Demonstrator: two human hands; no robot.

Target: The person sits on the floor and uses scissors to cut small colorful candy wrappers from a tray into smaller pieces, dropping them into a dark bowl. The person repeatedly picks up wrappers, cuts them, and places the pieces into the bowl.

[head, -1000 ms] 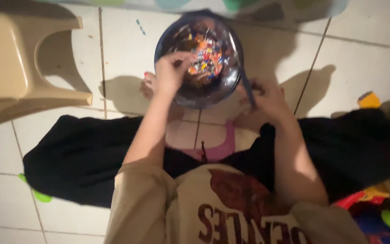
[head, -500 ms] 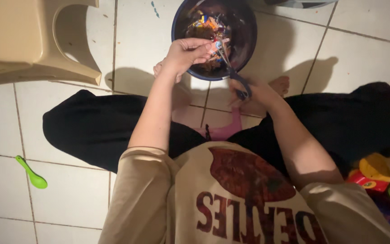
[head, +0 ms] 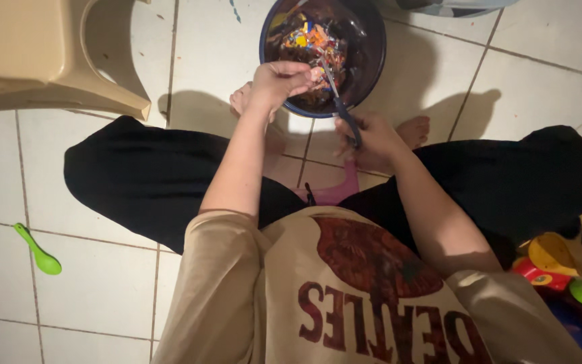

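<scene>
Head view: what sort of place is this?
Probably a home, on a tiled floor. A beige plastic chair, children's toys and a green spoon on the floor suggest it.

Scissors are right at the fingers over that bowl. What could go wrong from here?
1. The scissors in the right hand point at the left hand, which pinches a small piece at the blades; a fingertip may get nicked.
2. The cutting happens near the dark bowl's front rim, so pieces may drop onto the tiled floor or the bare feet.
3. Dim light makes small pieces hard to see.
</scene>
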